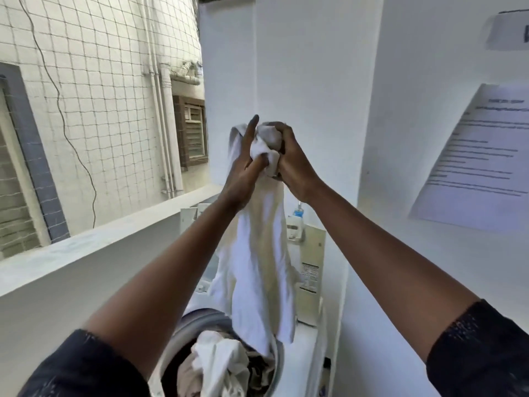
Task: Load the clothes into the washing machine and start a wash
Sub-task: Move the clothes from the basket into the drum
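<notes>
Over drum [200, 319], left hand [246, 167], right hand [293, 159]: tight grip on garment [257, 253].

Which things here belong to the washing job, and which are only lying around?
Job: white garment, gripped by left hand and right hand; clothes already loaded; washing machine.
Lying around: paper notice; netting; wall pipes.

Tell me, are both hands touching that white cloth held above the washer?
Touching. The head view shows the right hand clenched round the bunched top of the white cloth, and the left hand pinching a fold beside it.
</notes>
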The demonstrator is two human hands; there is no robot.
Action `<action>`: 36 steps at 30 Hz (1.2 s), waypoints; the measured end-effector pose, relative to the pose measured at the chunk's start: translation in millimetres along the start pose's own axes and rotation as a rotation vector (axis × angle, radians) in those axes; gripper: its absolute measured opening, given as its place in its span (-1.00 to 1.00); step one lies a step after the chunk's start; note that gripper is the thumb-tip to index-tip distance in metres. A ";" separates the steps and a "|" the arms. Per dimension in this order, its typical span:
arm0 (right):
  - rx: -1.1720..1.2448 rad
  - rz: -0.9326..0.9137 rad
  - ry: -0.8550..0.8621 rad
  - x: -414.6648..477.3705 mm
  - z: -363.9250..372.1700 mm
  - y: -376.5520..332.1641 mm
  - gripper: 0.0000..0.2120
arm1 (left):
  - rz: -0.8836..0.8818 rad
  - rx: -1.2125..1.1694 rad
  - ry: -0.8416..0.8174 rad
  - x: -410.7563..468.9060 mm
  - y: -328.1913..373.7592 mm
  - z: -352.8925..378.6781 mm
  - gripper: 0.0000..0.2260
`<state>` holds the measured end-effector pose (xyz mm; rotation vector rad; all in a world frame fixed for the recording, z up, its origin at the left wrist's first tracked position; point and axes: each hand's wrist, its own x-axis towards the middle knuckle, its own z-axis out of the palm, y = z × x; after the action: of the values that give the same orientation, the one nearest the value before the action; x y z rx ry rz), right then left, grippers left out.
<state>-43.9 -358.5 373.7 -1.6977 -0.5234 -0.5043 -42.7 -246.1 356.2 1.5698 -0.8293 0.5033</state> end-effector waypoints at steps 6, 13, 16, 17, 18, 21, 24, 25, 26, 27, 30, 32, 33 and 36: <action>-0.143 0.133 0.094 18.7 87.7 42.9 -0.60 | -0.128 0.000 0.077 -20.3 -65.2 -71.9 -0.32; -0.320 0.358 0.030 10.1 170.9 105.6 -0.59 | -0.337 0.037 0.066 -73.2 -164.3 -134.9 -0.64; -0.372 0.384 -0.001 4.6 194.3 123.1 -0.64 | -0.418 -0.046 0.056 -92.0 -184.2 -149.8 -0.53; -0.392 0.402 0.000 4.3 199.6 127.7 -0.66 | -0.445 -0.064 0.046 -96.5 -188.0 -151.8 -0.53; -0.412 0.421 0.009 5.2 205.3 133.8 -0.68 | -0.470 -0.093 0.047 -99.5 -193.2 -152.4 -0.56; -0.553 0.516 -0.002 4.0 216.8 156.9 -0.71 | -0.629 -0.186 0.070 -112.3 -210.7 -149.2 -0.73; -0.829 0.605 -0.207 -18.8 217.9 194.0 -0.70 | -0.763 -0.093 -0.131 -144.2 -238.3 -146.2 -0.71; -0.889 0.649 -0.282 -29.5 216.4 210.2 -0.67 | -0.792 0.001 -0.269 -154.6 -246.6 -145.4 -0.69; -0.929 0.695 -0.370 -42.1 213.6 228.2 -0.62 | -0.813 0.129 -0.434 -165.7 -257.3 -145.6 -0.64; -0.949 0.749 -0.459 -56.0 210.3 246.1 -0.57 | -0.806 0.263 -0.607 -175.4 -269.7 -145.8 -0.53; -0.969 0.908 -0.605 -111.0 199.4 309.3 -0.59 | -0.814 0.629 -0.916 -207.9 -307.1 -144.3 -0.44; -0.982 1.030 -0.590 -153.1 193.8 347.2 -0.59 | -0.889 0.779 -0.933 -238.0 -340.8 -143.4 -0.33; -0.975 1.064 -0.616 -172.1 192.9 362.8 -0.53 | -0.932 0.822 -0.964 -251.5 -354.2 -140.2 -0.21; -0.935 1.069 -0.843 -216.1 201.4 395.1 -0.25 | -0.955 0.913 -1.166 -282.3 -389.3 -127.1 -0.01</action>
<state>26.9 -242.6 -100.6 -2.7354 0.1749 0.9351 83.0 -53.5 -84.8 2.8939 -0.5138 -0.9832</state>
